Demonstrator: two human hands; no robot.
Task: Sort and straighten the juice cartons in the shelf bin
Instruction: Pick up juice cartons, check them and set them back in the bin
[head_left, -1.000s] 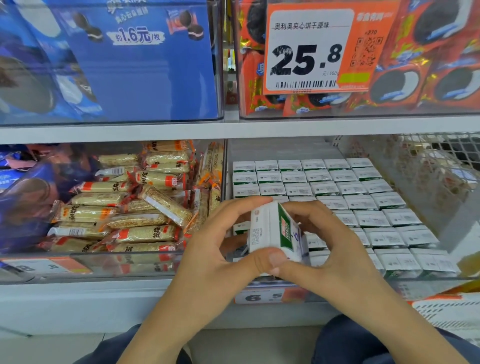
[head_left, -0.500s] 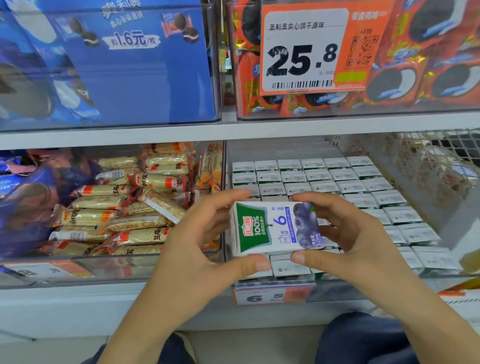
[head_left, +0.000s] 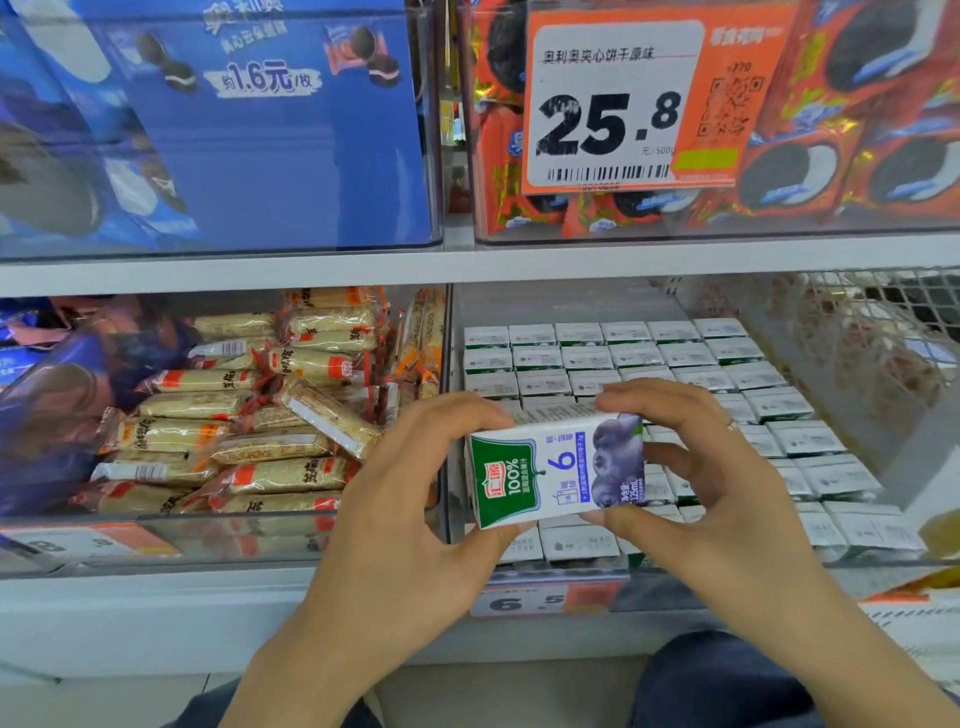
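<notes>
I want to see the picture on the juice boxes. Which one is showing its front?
The juice carton held sideways between the left hand and right hand: it shows blueberries and a green label. The cartons in the bin show only their tops.

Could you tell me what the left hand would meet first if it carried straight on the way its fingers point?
The left hand already grips the juice carton; beyond it, probably the carton rows in the bin, though depth is unclear.

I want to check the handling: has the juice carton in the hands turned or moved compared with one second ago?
Yes. The juice carton showed a narrow side then; now its printed front faces the camera, lying sideways, level with the bin's front wall.
</notes>
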